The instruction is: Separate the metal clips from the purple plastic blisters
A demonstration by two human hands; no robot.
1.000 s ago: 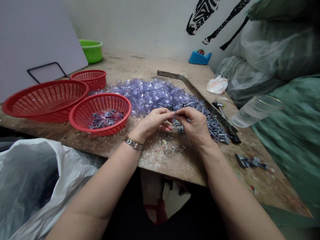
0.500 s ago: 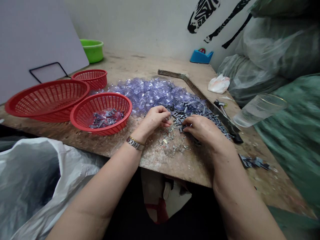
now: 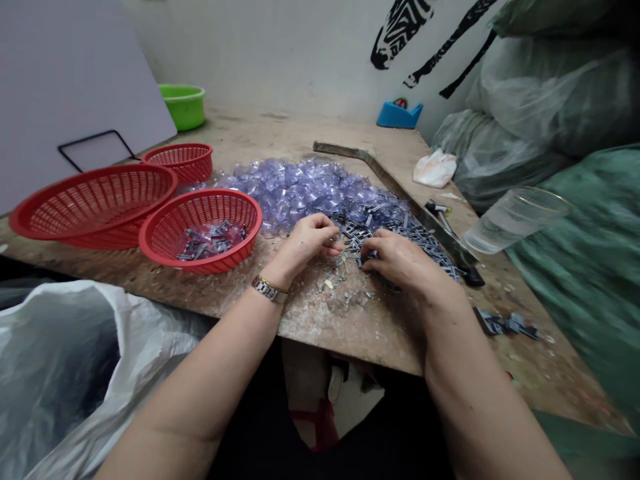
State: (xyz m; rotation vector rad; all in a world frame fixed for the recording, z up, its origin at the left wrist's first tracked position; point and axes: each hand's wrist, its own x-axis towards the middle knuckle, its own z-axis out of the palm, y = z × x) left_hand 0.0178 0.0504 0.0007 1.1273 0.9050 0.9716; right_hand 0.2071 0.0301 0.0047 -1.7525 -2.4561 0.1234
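My left hand (image 3: 315, 237) is closed in a pinch at the front of the heap, its fingertips pointing right. Whatever it pinches is too small to make out. Across a short gap, my right hand (image 3: 395, 257) curls its fingers and thumb at the edge of a pile of small grey plastic pieces (image 3: 430, 243). Grey shows between those fingers, but I cannot tell whether a piece is held or lies behind. Beyond both hands spreads a heap of clear, purplish plastic parts (image 3: 295, 190). Small scraps (image 3: 345, 287) litter the wood between my wrists.
At left stand a red basket (image 3: 200, 263) with grey and clear pieces inside, a wide red basket (image 3: 95, 230) and a smaller one (image 3: 177, 152). A bent metal strip (image 3: 385, 175) borders the pile. A glass (image 3: 515, 220) and green sacks (image 3: 590, 227) are at right.
My right hand has shifted slightly left, with its fingers bent a little differently. My left hand stays almost in place. The whole view has moved slightly.
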